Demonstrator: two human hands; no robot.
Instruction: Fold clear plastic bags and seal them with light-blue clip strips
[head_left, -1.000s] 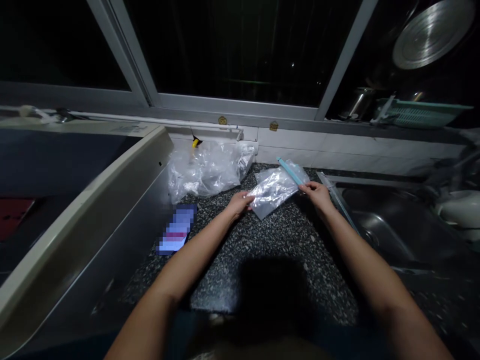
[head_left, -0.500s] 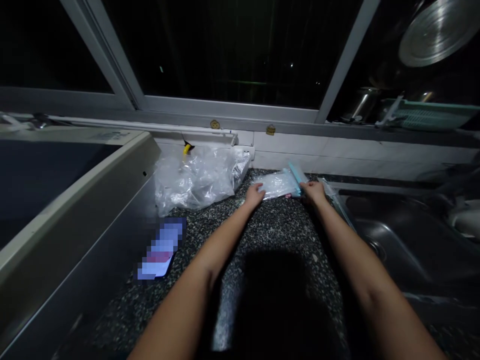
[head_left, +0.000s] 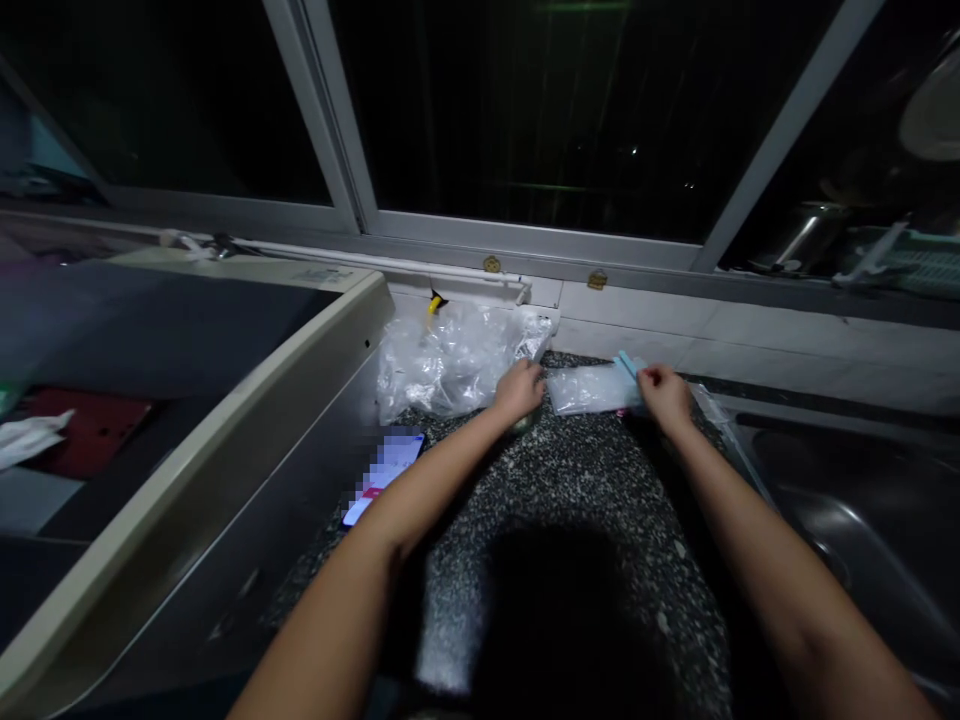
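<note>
A flat, clear plastic bag with a light blue strip (head_left: 585, 390) along its right end lies on the dark speckled counter (head_left: 559, 470). My right hand (head_left: 666, 398) pinches that blue end between thumb and fingers, and the strip sticks up a little beside the fingertips. A small pink bit shows under the bag's right end. My left hand (head_left: 520, 391) is just left of the bag, apart from its edge, with loosely bent fingers and nothing visible in them. Behind it sits a large heap of crumpled clear plastic (head_left: 450, 360).
A phone with a lit screen (head_left: 384, 475) lies left of my left forearm. Farther left stands a raised pale-edged appliance (head_left: 300, 345). A steel sink (head_left: 847, 520) is at the right. Tiled wall (head_left: 637, 308) and a dark window (head_left: 570, 120) close off the back.
My left hand has left the bag's left edge and moved left toward the crumpled plastic. My right hand still grips the blue end. The view has swung left.
</note>
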